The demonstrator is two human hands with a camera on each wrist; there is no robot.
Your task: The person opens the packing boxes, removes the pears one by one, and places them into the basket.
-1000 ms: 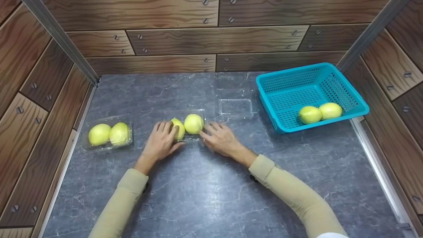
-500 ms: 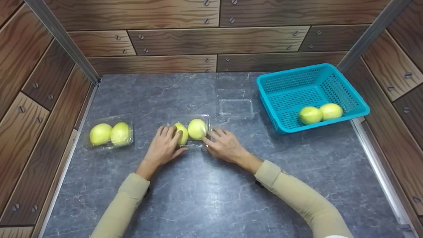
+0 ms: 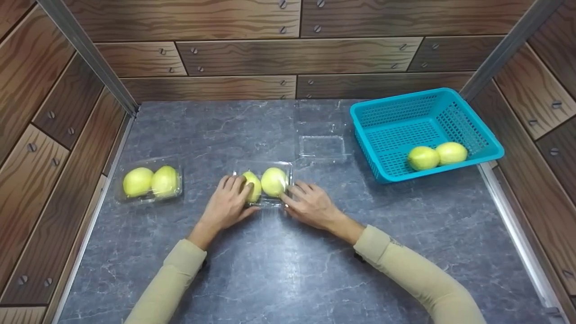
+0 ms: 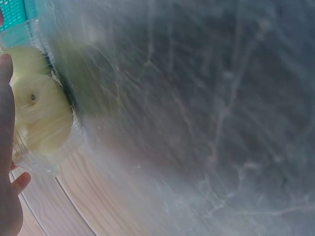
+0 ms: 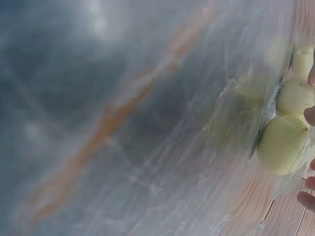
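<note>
In the head view, a clear plastic clamshell box (image 3: 270,203) sits mid-table with two yellow lemons (image 3: 274,182) side by side in it. My left hand (image 3: 225,202) grips its left end, fingers over the top and partly covering the left lemon, thumb at the front. The right end is held by my right hand (image 3: 312,207), fingertips at its front corner. In the left wrist view the lemons (image 4: 42,113) show through the plastic, beside the edge of my hand (image 4: 7,147). Only fingertips of the right hand (image 5: 309,118) enter the right wrist view. Whether the lid is latched, I cannot tell.
Another clear box (image 3: 180,186) with two lemons (image 3: 138,182) stands at the left. Behind the right hand lies an open, unfilled clear box (image 3: 321,146). A turquoise basket (image 3: 387,175) with two lemons (image 3: 452,153) stands at the back right. Wood-patterned walls (image 3: 234,56) border the table.
Both hands have drawn the clamshell box with its two lemons toward me and slightly to the right. The other box and the basket keep their places.
</note>
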